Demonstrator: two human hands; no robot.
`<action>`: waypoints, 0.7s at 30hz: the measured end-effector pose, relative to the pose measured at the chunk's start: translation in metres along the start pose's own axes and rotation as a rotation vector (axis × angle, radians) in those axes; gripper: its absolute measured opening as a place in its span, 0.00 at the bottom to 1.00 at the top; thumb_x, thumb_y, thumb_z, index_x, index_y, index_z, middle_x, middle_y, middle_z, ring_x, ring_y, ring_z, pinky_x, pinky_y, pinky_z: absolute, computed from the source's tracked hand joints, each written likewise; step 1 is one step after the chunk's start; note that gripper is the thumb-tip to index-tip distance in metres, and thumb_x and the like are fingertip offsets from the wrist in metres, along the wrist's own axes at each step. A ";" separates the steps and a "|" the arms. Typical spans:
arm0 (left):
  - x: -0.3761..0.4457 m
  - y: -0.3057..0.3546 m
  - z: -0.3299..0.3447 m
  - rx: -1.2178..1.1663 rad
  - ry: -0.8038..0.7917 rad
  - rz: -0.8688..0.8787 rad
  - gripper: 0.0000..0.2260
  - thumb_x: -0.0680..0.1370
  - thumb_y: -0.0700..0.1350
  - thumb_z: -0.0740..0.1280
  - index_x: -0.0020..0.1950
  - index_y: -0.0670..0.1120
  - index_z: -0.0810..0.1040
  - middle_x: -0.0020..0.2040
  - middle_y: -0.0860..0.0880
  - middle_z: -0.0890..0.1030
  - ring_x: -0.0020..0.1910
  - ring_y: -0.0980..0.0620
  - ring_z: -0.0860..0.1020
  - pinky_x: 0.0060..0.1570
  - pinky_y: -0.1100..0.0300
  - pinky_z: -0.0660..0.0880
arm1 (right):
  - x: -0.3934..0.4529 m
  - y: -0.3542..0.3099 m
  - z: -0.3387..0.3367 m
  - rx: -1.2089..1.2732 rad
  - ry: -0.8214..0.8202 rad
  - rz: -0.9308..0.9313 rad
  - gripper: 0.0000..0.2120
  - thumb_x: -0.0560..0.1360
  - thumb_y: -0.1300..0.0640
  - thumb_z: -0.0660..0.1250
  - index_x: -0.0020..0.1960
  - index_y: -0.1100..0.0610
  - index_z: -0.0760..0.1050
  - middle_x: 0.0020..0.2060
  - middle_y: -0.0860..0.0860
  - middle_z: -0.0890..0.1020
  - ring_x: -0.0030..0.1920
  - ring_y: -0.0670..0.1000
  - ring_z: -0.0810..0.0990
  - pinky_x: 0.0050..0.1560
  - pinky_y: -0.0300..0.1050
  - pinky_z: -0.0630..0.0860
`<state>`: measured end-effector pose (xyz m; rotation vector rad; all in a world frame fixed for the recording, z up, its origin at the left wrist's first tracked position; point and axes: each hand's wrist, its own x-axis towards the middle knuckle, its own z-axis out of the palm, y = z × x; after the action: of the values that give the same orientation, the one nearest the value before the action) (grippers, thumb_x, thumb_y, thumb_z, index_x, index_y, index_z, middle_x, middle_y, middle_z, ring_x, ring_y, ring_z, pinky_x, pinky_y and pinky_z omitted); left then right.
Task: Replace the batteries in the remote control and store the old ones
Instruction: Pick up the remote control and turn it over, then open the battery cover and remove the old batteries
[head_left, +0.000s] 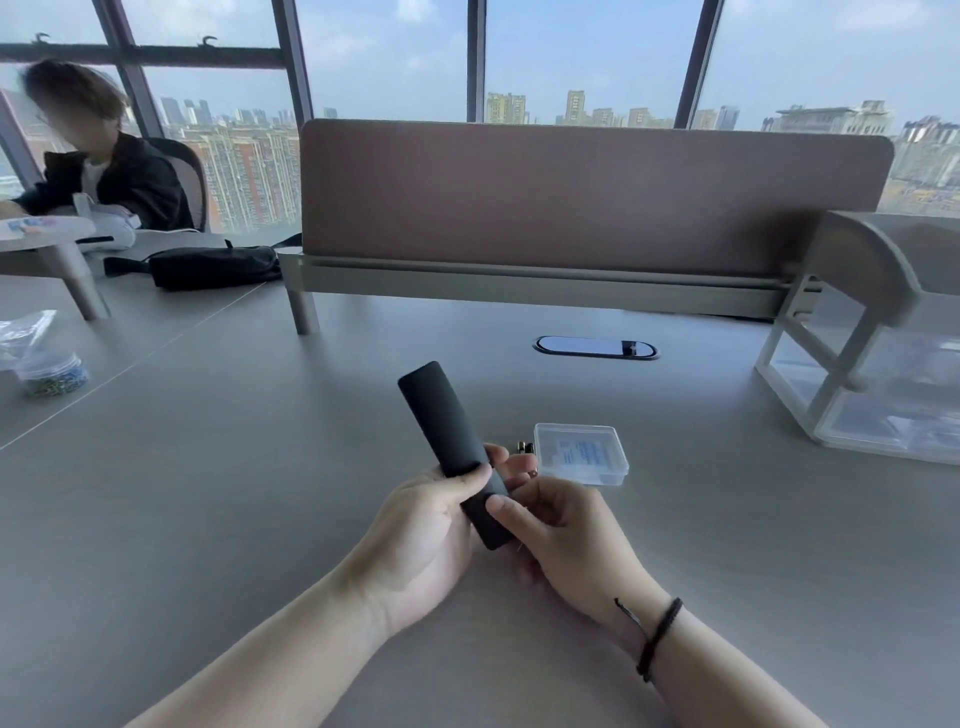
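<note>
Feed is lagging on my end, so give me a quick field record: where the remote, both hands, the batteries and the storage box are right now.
remote: black, held above the desk, back side up, cover looks closed
left hand: grips the remote's middle, thumb on top
right hand: holds its near end, thumb on the back
batteries: on the desk, left of the box, partly hidden by fingers
clear plastic box: lid closed, beyond the right hand

I see the remote (451, 422) held over the table (260, 493), batteries (524, 447) beside the case (581, 453) to its right.
</note>
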<state>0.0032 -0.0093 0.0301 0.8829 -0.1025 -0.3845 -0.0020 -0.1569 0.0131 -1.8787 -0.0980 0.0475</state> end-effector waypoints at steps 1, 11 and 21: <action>0.001 0.001 -0.001 -0.011 0.005 -0.010 0.08 0.78 0.40 0.62 0.56 0.42 0.74 0.58 0.36 0.82 0.53 0.37 0.81 0.39 0.43 0.77 | 0.000 -0.001 0.001 0.090 -0.022 0.012 0.09 0.76 0.54 0.71 0.42 0.59 0.78 0.27 0.55 0.83 0.24 0.51 0.77 0.27 0.43 0.74; 0.018 0.003 -0.018 0.035 0.345 0.113 0.15 0.82 0.54 0.60 0.50 0.43 0.76 0.38 0.47 0.78 0.37 0.50 0.78 0.47 0.53 0.73 | -0.006 -0.013 0.000 0.474 -0.065 0.068 0.13 0.74 0.64 0.73 0.54 0.65 0.73 0.29 0.64 0.82 0.22 0.56 0.79 0.24 0.43 0.77; 0.015 0.024 -0.024 -0.027 0.486 0.221 0.24 0.81 0.63 0.54 0.51 0.43 0.75 0.35 0.46 0.75 0.32 0.46 0.75 0.38 0.52 0.74 | -0.004 -0.003 0.004 0.092 -0.091 0.086 0.11 0.77 0.56 0.71 0.57 0.54 0.75 0.35 0.56 0.87 0.26 0.54 0.82 0.29 0.44 0.78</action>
<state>0.0300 0.0169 0.0324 0.9060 0.2512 0.0408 -0.0062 -0.1528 0.0148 -1.7880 -0.0764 0.1940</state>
